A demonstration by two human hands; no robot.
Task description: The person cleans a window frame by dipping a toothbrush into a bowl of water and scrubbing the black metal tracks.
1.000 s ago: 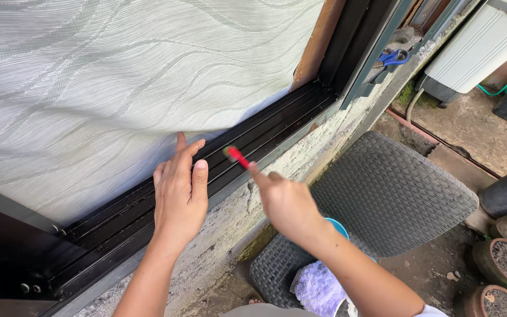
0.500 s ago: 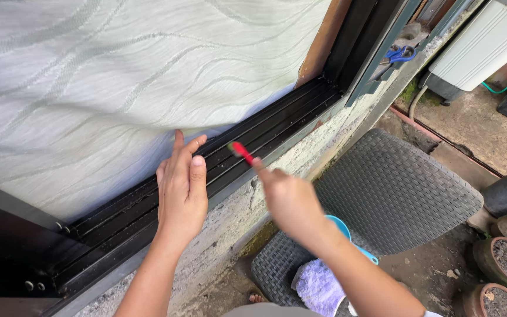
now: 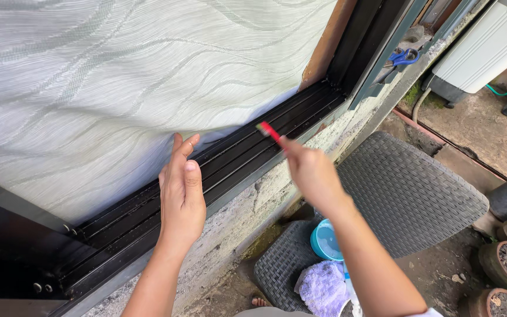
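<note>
Nearest: cloth (image 3: 322, 289) and blue cup (image 3: 326, 240) on grey seat (image 3: 409, 194). Left hand (image 3: 181, 196), grip released, flat against curtain (image 3: 118, 88). Right hand (image 3: 312, 171) clenched on red brush (image 3: 269, 132), tip in black track (image 3: 247, 149). Scrubbing apparently midway; far end left.

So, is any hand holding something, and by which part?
The right hand holds a small red-handled brush by the lower end of its handle. The left hand holds nothing; it presses the curtain back, above the window track.

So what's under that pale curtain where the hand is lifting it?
Black window track, running along the sill. The left hand holds the curtain back; whatever lies behind the curtain stays covered.
</note>
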